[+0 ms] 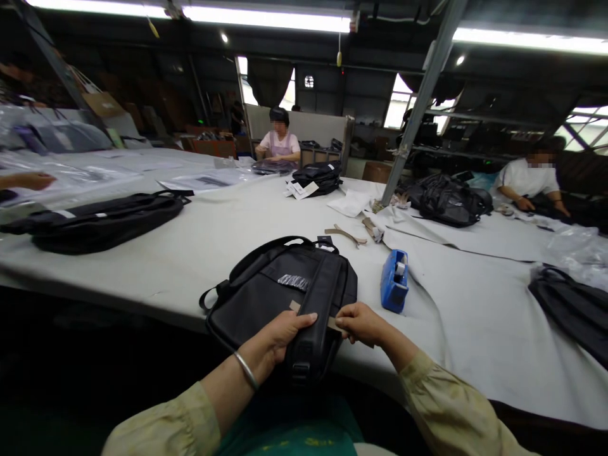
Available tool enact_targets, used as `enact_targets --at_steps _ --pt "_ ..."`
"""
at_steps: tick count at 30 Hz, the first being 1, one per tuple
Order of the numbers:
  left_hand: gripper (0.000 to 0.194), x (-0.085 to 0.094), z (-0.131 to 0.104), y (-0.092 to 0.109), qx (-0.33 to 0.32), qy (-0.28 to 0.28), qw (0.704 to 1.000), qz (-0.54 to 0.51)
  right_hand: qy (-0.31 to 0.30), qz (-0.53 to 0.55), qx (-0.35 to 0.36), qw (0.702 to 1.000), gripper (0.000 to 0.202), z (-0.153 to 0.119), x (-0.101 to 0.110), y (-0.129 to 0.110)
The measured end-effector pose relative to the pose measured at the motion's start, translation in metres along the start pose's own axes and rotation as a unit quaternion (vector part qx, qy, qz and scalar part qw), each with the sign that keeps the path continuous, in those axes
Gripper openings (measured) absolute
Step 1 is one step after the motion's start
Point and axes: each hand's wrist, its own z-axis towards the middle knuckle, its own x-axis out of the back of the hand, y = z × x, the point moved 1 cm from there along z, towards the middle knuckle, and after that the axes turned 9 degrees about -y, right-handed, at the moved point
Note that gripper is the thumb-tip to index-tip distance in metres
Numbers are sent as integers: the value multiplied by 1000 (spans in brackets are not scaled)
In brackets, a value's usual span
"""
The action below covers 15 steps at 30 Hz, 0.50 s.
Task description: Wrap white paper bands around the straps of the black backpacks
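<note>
A black backpack [266, 278] lies at the table's front edge, its padded shoulder strap [320, 297] running down its right side. My left hand [280, 332] is closed on the strap, thumb on top, fingers hidden beneath. A tan paper strip [335, 325] passes under the strap and shows on both sides of it. At the strip's right end, my right hand [363, 323] pinches it. Beside the pack, to the right, stands a blue tape dispenser [393, 288]. A dark tag [325, 241] rests at the backpack's top.
Torn brown strips [344, 235] lie behind the backpack. More black bags are at left [114, 221], back centre [317, 177], back right [446, 199] and far right [574, 307]. A metal post [420, 101] rises from the table. People work across it; another person's hand [35, 180] reaches in at left.
</note>
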Motion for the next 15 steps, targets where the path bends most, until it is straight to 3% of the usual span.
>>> enact_targets --at_steps 4,8,11,15 --pt "23 4 1 1 -24 -26 999 -18 -22 -21 17 999 8 21 -4 -22" --pt "20 12 1 2 -26 20 998 48 -90 -61 2 994 10 17 19 -31" --pt "18 14 6 -1 -26 55 992 109 -71 -28 15 997 19 10 32 -43" --pt "16 10 12 -3 -62 61 980 181 -61 24 65 996 20 23 14 -67"
